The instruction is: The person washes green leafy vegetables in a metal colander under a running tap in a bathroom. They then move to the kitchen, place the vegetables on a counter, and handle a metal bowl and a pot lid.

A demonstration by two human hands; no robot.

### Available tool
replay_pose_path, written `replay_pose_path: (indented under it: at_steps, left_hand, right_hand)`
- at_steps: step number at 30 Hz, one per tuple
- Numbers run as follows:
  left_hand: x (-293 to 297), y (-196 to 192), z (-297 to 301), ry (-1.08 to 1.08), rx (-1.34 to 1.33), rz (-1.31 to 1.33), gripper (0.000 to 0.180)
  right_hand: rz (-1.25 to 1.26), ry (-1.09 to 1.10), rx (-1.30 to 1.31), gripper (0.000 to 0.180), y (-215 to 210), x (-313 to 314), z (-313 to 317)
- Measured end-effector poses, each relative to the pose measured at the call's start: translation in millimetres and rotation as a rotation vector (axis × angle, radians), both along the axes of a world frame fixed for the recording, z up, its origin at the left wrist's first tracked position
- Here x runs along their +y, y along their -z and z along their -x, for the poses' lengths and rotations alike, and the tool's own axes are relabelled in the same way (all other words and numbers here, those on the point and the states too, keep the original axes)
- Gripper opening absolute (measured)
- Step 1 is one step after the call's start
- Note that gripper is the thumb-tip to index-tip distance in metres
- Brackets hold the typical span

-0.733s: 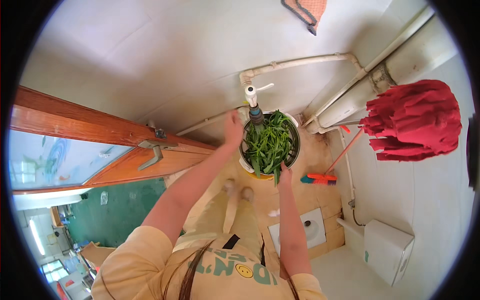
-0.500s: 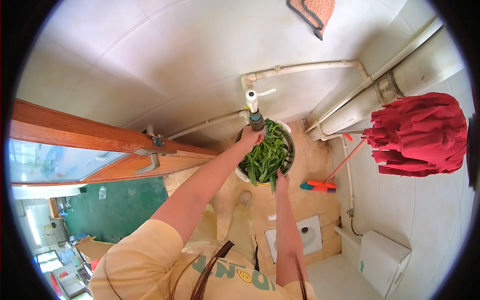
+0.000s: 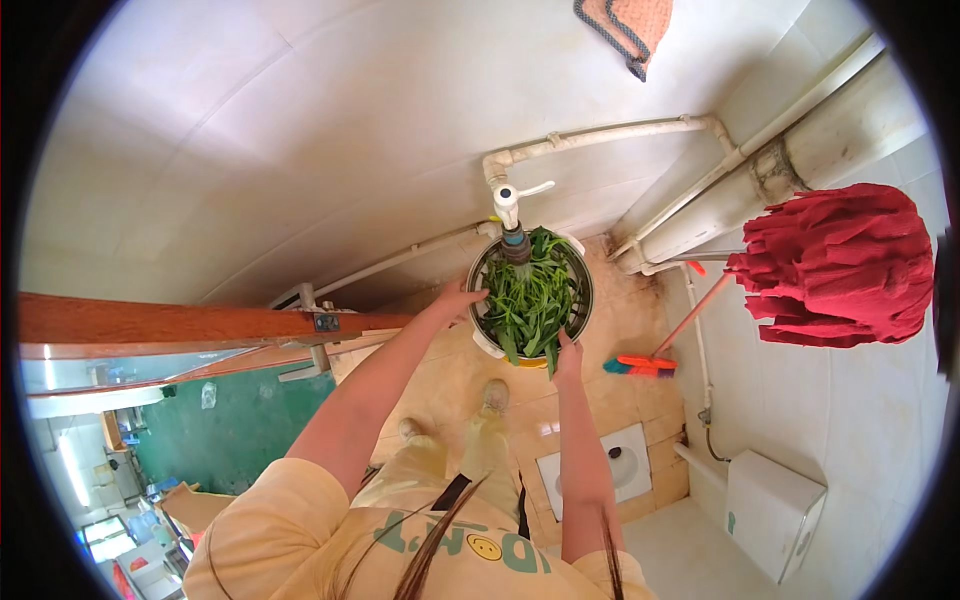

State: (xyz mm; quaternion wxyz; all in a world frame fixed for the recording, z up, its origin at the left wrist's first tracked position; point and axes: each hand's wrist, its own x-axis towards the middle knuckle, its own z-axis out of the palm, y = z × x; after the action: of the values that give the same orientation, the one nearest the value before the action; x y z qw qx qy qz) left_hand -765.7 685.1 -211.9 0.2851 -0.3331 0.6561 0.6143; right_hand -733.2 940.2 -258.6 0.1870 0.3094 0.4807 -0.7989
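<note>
A round metal basin (image 3: pixel 588 302) full of long leafy greens (image 3: pixel 535 300) sits below the tap. My left hand (image 3: pixel 461 299) grips the basin's left rim, with the thumb over the edge and the other fingers hidden outside it. At the near right rim, my right hand (image 3: pixel 568 357) is closed on the edge, close to some overhanging leaves. The white tap (image 3: pixel 507 203) has a dark nozzle (image 3: pixel 516 246) right above the greens, and water seems to run from it onto the leaves. Something white and yellow shows under the basin.
To the right, an orange broom (image 3: pixel 640 366) leans near a squat toilet (image 3: pixel 628 470). A red mop head (image 3: pixel 840 268) hangs higher up. On the left stands a wooden door (image 3: pixel 200 322) with a metal handle. Pipes (image 3: pixel 620 132) run along the wall; a white cistern (image 3: pixel 772 510) is at lower right.
My left hand has left the tap nozzle and come down left to the basin rim. My right hand stays at the near right rim. The door appears at a different angle.
</note>
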Motion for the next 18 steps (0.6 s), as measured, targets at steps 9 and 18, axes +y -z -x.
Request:
replay_pose_path:
  at_steps: [9, 18]
  left_hand:
    - [-52.2, 33.1, -25.3, -0.235, -0.053, -0.219, 0.033]
    - [-71.1, 40.7, -45.4, -0.323, -0.095, -0.167, 0.030]
  right_hand:
    - [-0.922, -0.267, 0.292, 0.032, -84.9, -31.7, 46.9]
    - [0.107, -0.311, 0.080, 0.023, -55.1, -117.0, 115.6]
